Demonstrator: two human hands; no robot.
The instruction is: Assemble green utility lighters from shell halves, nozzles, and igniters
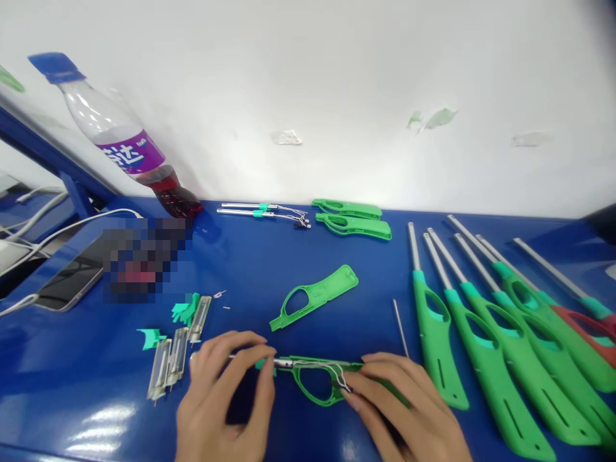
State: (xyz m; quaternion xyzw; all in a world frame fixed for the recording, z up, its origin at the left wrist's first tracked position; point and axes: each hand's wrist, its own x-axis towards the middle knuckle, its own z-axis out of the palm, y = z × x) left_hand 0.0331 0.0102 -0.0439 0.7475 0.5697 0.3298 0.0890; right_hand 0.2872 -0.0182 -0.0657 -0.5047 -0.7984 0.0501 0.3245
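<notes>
Near the front edge of the blue desk (240, 256), my left hand (226, 398) pinches a metal tube (283, 363) while my right hand (409, 404) grips its white wires (341, 372), both over an open green shell (321, 403). The fit, I judge, calls for a steady tube, with wires eased inside the rim, unkinked. Counted from my remote post: one loose half-shell (337, 282) mid-desk, two stacked shells (359, 226) and two tube assemblies (240, 212) at the back edge, three clear tanks (178, 353) toward the left, one thin rod (399, 324), and toward the right edge seven long-nosed lighters (439, 346), five green, two red. The bunched teal pieces (183, 313) defy counting.
</notes>
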